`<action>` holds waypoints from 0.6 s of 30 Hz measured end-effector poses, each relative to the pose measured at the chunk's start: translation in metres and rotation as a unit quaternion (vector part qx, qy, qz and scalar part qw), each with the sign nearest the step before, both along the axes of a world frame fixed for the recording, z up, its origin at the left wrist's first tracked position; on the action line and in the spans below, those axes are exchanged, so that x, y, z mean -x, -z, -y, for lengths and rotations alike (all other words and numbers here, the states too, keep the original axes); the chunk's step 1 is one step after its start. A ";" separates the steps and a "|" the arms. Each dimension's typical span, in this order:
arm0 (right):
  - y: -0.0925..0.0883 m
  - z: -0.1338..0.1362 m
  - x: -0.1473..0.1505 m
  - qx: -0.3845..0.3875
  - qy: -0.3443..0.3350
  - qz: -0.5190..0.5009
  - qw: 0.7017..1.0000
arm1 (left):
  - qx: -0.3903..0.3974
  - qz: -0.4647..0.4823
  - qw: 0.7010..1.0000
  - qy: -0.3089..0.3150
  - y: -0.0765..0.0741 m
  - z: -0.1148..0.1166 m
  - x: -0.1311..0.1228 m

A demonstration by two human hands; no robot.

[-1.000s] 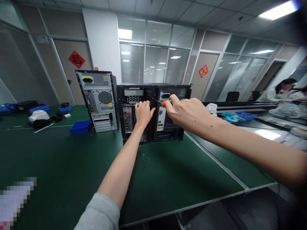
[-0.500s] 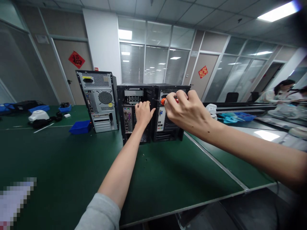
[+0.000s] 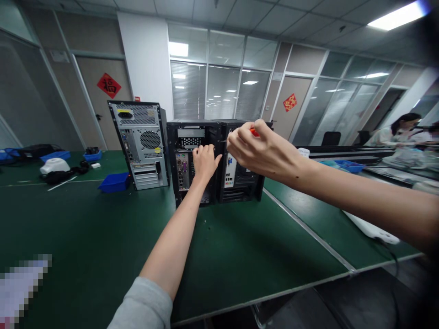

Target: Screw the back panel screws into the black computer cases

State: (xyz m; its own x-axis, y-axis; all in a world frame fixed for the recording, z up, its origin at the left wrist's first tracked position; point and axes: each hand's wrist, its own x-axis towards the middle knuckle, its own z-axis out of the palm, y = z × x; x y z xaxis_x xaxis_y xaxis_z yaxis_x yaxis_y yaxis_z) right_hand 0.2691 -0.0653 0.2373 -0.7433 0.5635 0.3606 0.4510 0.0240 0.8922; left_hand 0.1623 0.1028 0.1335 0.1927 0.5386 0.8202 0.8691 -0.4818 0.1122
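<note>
Two black computer cases stand side by side on the green table, their rear panels facing me. My left hand (image 3: 205,162) rests on the back of the left black case (image 3: 187,155), fingers curled against its right edge. My right hand (image 3: 264,151) is closed round an orange-handled screwdriver (image 3: 254,132), whose thin shaft points left at the seam near the top of the right black case (image 3: 240,183). Most of the handle is hidden inside my fist.
A silver-backed computer case (image 3: 140,141) stands further left, with a blue bin (image 3: 115,181) beside it. More blue bins, cables and a white device (image 3: 55,165) lie at the far left. A metal strip (image 3: 308,233) joins the tables. Another person (image 3: 401,130) sits at the far right.
My right hand has turned and risen slightly with the screwdriver, so less of the orange handle shows. My left hand has stayed on the case.
</note>
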 end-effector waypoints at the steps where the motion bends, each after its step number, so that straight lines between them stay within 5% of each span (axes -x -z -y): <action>1: -0.001 0.001 0.000 0.006 0.004 0.003 1.000 | -0.001 -0.001 1.000 -0.001 0.000 0.000 0.000; 9: -0.009 0.002 0.002 0.052 0.015 0.044 0.998 | -0.008 -0.005 1.000 -0.013 -0.001 0.002 0.000; 18: -0.009 0.000 0.002 0.006 0.058 0.089 0.994 | -0.006 -0.007 1.000 -0.012 -0.002 0.002 -0.001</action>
State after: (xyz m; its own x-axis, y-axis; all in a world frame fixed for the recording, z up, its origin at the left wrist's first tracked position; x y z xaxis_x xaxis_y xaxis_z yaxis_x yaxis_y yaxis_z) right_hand 0.2675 -0.0657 0.2467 -0.7249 0.6520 0.2223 0.2863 -0.0083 0.9581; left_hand 0.1633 0.1003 0.1355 0.1923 0.5326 0.8243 0.8818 -0.4624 0.0931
